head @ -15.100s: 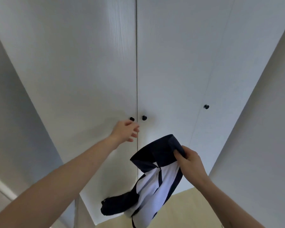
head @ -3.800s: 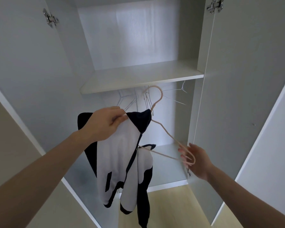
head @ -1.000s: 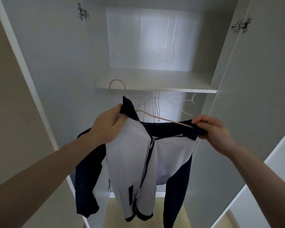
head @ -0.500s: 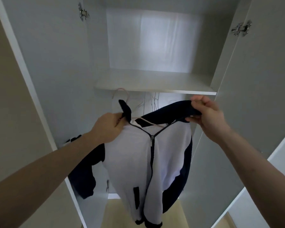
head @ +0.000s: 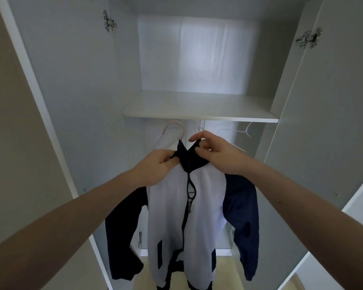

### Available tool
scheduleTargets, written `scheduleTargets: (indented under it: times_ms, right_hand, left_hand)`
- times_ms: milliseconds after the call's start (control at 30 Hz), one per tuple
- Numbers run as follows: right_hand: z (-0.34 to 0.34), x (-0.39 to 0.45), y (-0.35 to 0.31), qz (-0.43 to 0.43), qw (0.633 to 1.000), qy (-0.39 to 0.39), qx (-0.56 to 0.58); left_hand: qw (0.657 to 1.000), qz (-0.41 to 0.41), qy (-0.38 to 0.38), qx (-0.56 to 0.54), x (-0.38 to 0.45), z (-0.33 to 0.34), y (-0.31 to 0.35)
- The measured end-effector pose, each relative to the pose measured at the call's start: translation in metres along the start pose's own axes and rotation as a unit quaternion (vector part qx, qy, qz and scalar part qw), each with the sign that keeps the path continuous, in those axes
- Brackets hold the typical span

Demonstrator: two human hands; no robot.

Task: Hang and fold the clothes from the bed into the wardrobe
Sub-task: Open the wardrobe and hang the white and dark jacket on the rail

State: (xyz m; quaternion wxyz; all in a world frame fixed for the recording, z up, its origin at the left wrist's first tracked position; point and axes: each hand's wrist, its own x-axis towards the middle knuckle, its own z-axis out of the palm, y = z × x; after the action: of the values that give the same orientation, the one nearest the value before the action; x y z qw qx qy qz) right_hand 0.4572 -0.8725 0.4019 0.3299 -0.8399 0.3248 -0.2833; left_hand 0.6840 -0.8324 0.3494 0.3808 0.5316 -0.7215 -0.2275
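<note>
A white-bodied zip jacket (head: 176, 216) with dark navy sleeves, navy stand-up collar and dark pocket slits low on both front panels. Held up at chest height in front of the open wardrobe (head: 88, 84), just below the shelf (head: 199, 110). Dark zipper running down the middle, done up at the collar but gaping in a small loop just below it, the metal pull dangling midway. Both sleeves hanging limp at either side, the one at the right a brighter blue where light catches it. Dark ribbed hem at the bottom edge, partly cut off by the frame.

Left hand (head: 155, 170) curled round the collar's left side, fingers bunching the navy fabric. Right hand (head: 216, 153) pinching the collar's right flap between thumb and fingertips, remaining fingers bent. Both grasping the jacket, hands nearly touching at the neck.

A pink hanger (head: 177, 127) hook rising behind the collar, just under the shelf; its shoulders hidden inside the garment. Thin white wire hangers (head: 244, 130) further back at the right. Metal hinges (head: 308, 39) on both open doors.
</note>
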Motion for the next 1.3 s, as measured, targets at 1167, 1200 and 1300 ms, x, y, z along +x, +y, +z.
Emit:
scheduleTargets:
  times_ms: [1167, 1200, 1300]
  right_hand:
    - [0.1, -0.078, 0.059, 0.218, 0.939, 0.239, 0.115]
    - [0.1, -0.077, 0.059, 0.224, 0.938, 0.238, 0.118]
    - [0.099, -0.075, 0.059, 0.241, 0.932, 0.247, 0.115]
  left_hand:
    - [0.939, -0.175, 0.102, -0.279, -0.001, 0.032, 0.036]
    - [0.938, -0.179, 0.098, -0.279, -0.002, 0.033, 0.036]
    - [0.94, -0.186, 0.092, -0.27, -0.005, 0.034, 0.034]
